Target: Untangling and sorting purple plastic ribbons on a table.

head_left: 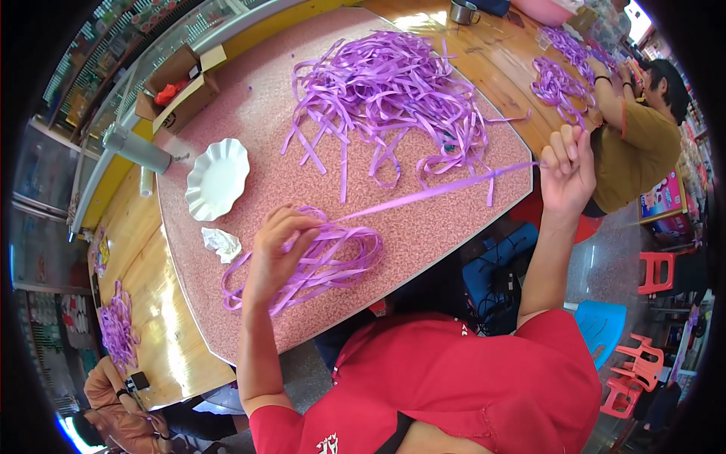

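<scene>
A purple ribbon (435, 190) runs taut between my two hands above the pink speckled table (408, 242). My left hand (281, 240) pinches it at the left, just over a looped bundle of purple ribbon (344, 261) lying near the table's front edge. Raised at the right, past the table's corner, my right hand (566, 165) has its fingers closed round the ribbon's other end. A large tangled heap of purple ribbon (386, 83) spreads over the far side of the table, several loose ends trailing toward me.
Left of the heap stand a white scalloped plate (218, 180), a crumpled tissue (221, 244), a grey cylinder (138, 149) and an open cardboard box (181, 89). Co-workers sit at right (643, 144) and lower left (125, 412), near more purple ribbon (118, 327). A metal mug (463, 12) stands far back.
</scene>
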`<state>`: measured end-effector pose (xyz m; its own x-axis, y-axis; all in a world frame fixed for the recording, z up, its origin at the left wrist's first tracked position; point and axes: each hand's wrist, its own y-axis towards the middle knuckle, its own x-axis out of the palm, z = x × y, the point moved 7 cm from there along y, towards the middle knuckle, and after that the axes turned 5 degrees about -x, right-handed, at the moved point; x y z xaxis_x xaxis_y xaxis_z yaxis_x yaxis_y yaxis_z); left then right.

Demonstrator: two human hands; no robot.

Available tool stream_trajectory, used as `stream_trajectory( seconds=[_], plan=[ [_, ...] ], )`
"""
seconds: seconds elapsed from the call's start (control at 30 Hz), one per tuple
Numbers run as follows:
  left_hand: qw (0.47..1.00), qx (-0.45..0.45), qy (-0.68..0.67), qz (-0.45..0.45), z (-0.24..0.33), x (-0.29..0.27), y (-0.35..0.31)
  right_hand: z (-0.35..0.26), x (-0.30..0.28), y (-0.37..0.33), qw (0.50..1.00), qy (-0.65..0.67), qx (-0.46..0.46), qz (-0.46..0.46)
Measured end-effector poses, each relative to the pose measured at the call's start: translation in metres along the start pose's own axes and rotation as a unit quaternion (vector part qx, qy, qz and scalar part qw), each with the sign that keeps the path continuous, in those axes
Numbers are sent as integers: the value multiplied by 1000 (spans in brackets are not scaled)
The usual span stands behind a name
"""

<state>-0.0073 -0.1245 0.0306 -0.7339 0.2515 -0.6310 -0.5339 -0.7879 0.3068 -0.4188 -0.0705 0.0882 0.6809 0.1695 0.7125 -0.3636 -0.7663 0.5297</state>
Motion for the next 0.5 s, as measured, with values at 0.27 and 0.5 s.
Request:
stream_trajectory(
  seconds=[0.27, 0.5],
  plan=[
    [949, -239, -171, 110, -83, -64, -78, 22, -85, 35, 944, -316, -10, 92],
    [925, -266, -250, 104, -59, -51, -84, 90, 13, 13, 535, -812, -198, -121]
  ],
)
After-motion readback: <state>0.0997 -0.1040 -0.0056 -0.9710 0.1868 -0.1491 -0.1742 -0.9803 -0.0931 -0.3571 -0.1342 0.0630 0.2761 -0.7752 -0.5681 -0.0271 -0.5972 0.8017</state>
